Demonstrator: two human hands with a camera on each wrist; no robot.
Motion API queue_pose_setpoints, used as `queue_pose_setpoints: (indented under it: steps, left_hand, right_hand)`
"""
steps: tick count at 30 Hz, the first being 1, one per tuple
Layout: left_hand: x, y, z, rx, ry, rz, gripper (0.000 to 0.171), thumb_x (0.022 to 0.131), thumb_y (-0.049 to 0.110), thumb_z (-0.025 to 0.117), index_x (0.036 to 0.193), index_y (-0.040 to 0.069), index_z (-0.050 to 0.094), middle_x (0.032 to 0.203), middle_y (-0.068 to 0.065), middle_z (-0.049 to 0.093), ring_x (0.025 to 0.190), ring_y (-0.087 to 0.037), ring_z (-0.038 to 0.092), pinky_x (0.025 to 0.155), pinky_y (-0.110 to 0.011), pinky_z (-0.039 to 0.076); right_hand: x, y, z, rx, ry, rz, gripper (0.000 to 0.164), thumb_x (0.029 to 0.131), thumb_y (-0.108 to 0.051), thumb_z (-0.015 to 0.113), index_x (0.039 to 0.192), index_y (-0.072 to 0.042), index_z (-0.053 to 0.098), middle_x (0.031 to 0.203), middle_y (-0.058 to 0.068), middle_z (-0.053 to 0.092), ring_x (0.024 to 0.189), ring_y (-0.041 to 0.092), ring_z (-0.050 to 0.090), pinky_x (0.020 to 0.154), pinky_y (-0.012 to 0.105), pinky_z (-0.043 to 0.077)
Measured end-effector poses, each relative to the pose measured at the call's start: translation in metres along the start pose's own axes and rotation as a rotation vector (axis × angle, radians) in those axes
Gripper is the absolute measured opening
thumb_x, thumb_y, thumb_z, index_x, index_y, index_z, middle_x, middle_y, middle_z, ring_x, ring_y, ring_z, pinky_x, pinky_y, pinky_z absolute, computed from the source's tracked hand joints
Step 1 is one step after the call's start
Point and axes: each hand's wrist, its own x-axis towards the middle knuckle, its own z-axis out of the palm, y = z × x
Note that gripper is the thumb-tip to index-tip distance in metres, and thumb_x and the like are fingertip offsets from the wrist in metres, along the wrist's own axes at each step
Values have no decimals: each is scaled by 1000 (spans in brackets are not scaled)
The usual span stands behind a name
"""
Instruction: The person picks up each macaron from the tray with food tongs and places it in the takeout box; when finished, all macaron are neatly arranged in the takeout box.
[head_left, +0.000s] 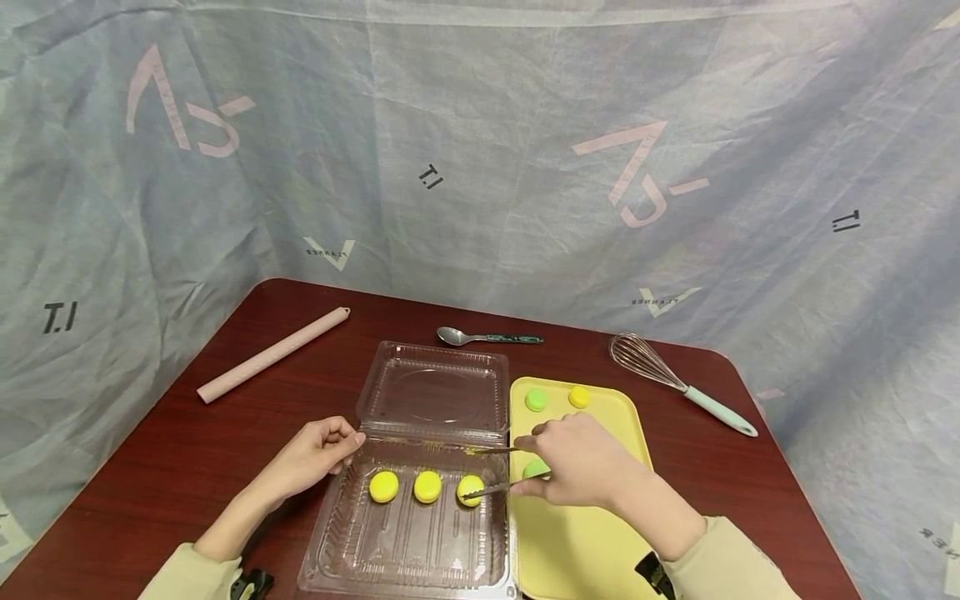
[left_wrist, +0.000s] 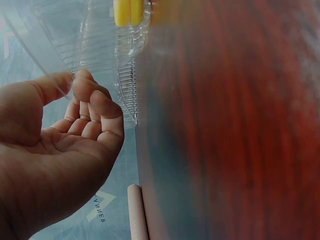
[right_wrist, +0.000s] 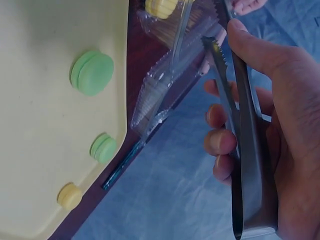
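In the head view my left hand [head_left: 315, 458] pinches the left edge of a clear plastic clamshell box [head_left: 420, 550], near its hinge; the left wrist view shows the thumb and forefinger on the clear plastic. My right hand [head_left: 585, 462] grips metal tongs [right_wrist: 255, 190] above the box's right edge. Their toothed tips are spread, with nothing visible between them. One tip lies over the rightmost yellow macaron [head_left: 470, 485]. Two more yellow macarons, one in the middle [head_left: 427, 487] and one at the left [head_left: 384, 487], sit in the same row inside the box.
Right of the box lies a yellow tray [head_left: 570, 550] with two green macarons, one at the back [head_left: 536, 400] and one partly hidden [right_wrist: 95, 74], plus a yellow one [head_left: 579, 397]. Behind are a rolling pin [head_left: 273, 354], a spoon [head_left: 487, 338] and a whisk [head_left: 682, 385].
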Motion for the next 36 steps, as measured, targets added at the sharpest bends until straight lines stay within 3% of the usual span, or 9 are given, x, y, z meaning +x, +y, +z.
queue_pose_setpoints:
  steps: [12,19,27,36]
  left_hand:
    - [0,1,0,16,6,-1,27,99,25,64,93,-2,60,70,-4,55,60,-12,50,55,-23,42]
    - [0,1,1,9,6,5,27,99,23,64,93,-3,59,70,-5,55,61,-12,51,55,-23,43]
    - [0,1,0,16,8,7,27,99,23,64,93,-2,60,70,-5,55,61,-12,51,55,-23,43]
    - [0,1,0,20,8,13,26,100,22,64,92,-3,59,69,-4,55,59,-11,49,54,-23,41]
  right_hand:
    - [-11,25,-13,33,77,43,49,79,-58,76,109,-20,75,88,-8,69,56,3,52,50,26,42]
    - [-20,48,-28,40,156,91,46,80,-58,77,106,-20,75,90,-9,71,59,4,58,51,26,42]
    - [-30,80,-30,56,112,203,52,80,-58,76,113,-18,75,106,-6,73,83,14,69,67,41,53]
    - [-41,111,-15,110,62,348,54,82,-58,75,116,-16,75,108,-1,73,84,21,67,63,41,49]
